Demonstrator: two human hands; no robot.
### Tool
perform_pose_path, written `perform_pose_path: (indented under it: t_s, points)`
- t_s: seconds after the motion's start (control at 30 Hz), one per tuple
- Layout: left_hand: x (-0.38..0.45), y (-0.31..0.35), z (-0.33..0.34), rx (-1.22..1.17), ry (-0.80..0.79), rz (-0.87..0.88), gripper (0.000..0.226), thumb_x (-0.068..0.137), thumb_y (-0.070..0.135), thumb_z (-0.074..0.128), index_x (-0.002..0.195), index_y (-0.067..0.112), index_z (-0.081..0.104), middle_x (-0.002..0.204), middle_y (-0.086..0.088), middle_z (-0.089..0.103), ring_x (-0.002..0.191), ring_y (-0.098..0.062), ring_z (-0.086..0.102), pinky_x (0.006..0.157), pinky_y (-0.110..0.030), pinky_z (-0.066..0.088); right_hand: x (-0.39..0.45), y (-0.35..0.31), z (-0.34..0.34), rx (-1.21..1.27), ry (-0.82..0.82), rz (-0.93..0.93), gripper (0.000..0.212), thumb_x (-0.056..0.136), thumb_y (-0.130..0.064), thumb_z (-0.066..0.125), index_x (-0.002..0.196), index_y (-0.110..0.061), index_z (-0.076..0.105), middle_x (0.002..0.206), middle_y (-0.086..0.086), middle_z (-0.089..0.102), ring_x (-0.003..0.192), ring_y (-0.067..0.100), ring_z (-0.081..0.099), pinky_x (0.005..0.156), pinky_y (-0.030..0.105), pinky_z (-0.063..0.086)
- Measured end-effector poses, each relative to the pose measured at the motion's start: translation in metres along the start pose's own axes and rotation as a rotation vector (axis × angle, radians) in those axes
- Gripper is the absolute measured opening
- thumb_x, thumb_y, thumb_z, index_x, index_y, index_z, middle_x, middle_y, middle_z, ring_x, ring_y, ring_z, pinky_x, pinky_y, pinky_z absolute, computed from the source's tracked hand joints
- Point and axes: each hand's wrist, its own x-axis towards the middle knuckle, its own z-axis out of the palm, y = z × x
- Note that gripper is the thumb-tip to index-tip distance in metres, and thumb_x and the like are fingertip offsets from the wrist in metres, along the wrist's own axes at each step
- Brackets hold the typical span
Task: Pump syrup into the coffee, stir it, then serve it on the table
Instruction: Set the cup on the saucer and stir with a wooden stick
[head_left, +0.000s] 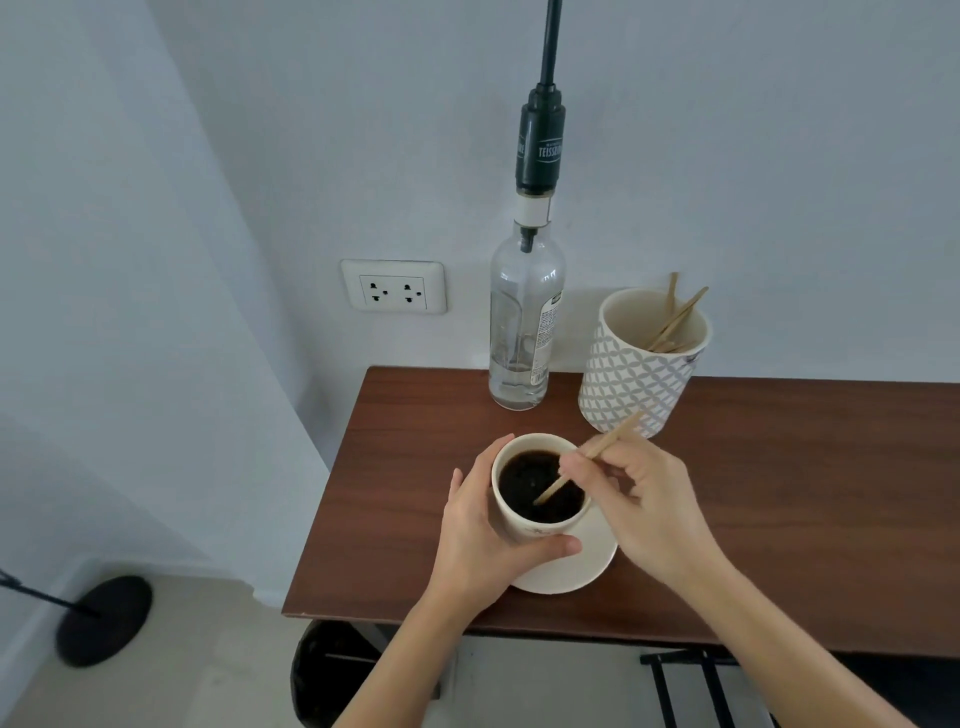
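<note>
Right now you are wrapping your left hand (480, 530) around the white cup (524, 525), thumb lying across its near wall and fingers curling round the far-left side, so the cup is sitting firmly inside that grasp. The coffee (540, 486) is filling the cup close to the rim. Your right hand (644, 512) is pinching a wooden stir stick (587, 457) between thumb and fingertips, just right of the cup; the stick is slanting down from your fingers into the dark liquid, its lower end dipping below the surface. Under both hands, a white saucer (582, 566) is resting on the brown table (779, 493). Beyond your left hand, the clear syrup bottle (524, 322) with its black pump is standing upright. Beyond your right hand, a patterned holder (634, 379) is keeping more sticks.
</note>
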Motion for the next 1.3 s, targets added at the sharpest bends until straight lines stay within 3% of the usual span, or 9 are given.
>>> perform_pose_path:
  t_s: [0.1,0.2,0.3,0.4,0.53,0.73,0.9,1.1,1.3]
  points:
    - [0.000,-0.001,0.000,-0.003,-0.003,-0.003,0.094,0.051,0.053,0.094,0.127,0.068,0.039,0.137,0.036,0.054,0.133,0.009,0.048,0.119,-0.064,0.030,0.013,0.001,0.008,-0.034,0.091,-0.073,0.010,0.086,-0.014,0.072,0.078,-0.014,0.076,0.084,-0.001,0.068,0.087,0.008,0.065,0.068,0.011,0.049]
    - [0.000,0.000,-0.001,-0.008,-0.004,-0.004,0.094,0.051,0.052,0.094,0.126,0.069,0.039,0.136,0.038,0.053,0.132,0.012,0.046,0.119,-0.064,0.030,0.017,0.010,-0.011,-0.147,0.154,-0.083,0.015,0.087,-0.019,0.070,0.077,-0.010,0.076,0.080,-0.003,0.065,0.081,0.011,0.062,0.066,0.022,0.048]
    - [0.000,0.000,-0.001,-0.004,-0.002,-0.002,0.094,0.051,0.052,0.093,0.127,0.068,0.040,0.135,0.039,0.053,0.131,0.012,0.046,0.118,-0.065,0.030,0.001,0.006,-0.015,-0.130,0.077,-0.060,0.016,0.087,-0.022,0.069,0.075,-0.013,0.075,0.080,-0.006,0.065,0.074,0.015,0.062,0.063,0.025,0.047]
    - [0.000,-0.002,0.001,-0.008,0.001,-0.007,0.095,0.051,0.053,0.093,0.130,0.063,0.040,0.135,0.035,0.056,0.133,0.005,0.050,0.118,-0.065,0.032,-0.001,-0.003,0.005,-0.032,0.009,-0.015,0.013,0.088,-0.021,0.070,0.080,-0.015,0.077,0.084,-0.007,0.069,0.085,0.010,0.064,0.067,0.013,0.047]
    - [0.000,-0.003,0.001,-0.015,0.003,-0.003,0.095,0.051,0.054,0.094,0.129,0.063,0.042,0.136,0.033,0.056,0.134,0.003,0.050,0.118,-0.064,0.032,0.017,0.001,0.003,-0.094,0.128,-0.075,0.012,0.087,-0.013,0.072,0.076,-0.009,0.076,0.080,-0.005,0.067,0.085,0.004,0.062,0.066,0.004,0.042]
    - [0.000,0.000,0.000,-0.009,-0.005,-0.007,0.093,0.051,0.051,0.094,0.125,0.069,0.040,0.134,0.039,0.054,0.130,0.014,0.047,0.118,-0.065,0.031,-0.002,0.006,-0.009,-0.086,0.030,-0.001,0.016,0.088,-0.027,0.068,0.078,-0.017,0.075,0.083,-0.007,0.067,0.078,0.014,0.063,0.065,0.024,0.049]
    - [0.000,-0.004,0.001,-0.010,-0.001,-0.015,0.096,0.051,0.052,0.095,0.130,0.063,0.041,0.137,0.035,0.055,0.133,0.009,0.047,0.119,-0.063,0.031,0.016,0.002,0.005,-0.103,0.103,-0.051,0.013,0.088,-0.018,0.071,0.080,-0.010,0.078,0.084,-0.005,0.068,0.088,0.005,0.063,0.067,0.005,0.044]
    - [0.000,0.000,-0.001,-0.007,-0.008,-0.011,0.094,0.053,0.045,0.097,0.128,0.061,0.043,0.134,0.038,0.054,0.132,0.013,0.046,0.121,-0.063,0.025,0.000,0.004,-0.014,-0.098,0.046,0.003,0.016,0.088,-0.022,0.069,0.076,-0.015,0.076,0.082,-0.007,0.068,0.081,0.012,0.062,0.062,0.018,0.047]
    - [0.000,-0.001,0.000,-0.011,-0.011,-0.013,0.095,0.051,0.052,0.094,0.127,0.068,0.039,0.136,0.038,0.053,0.132,0.012,0.046,0.119,-0.063,0.030,0.017,0.000,0.004,-0.120,0.117,-0.062,0.014,0.088,-0.017,0.071,0.078,-0.009,0.077,0.081,-0.003,0.068,0.084,0.007,0.062,0.064,0.006,0.044]
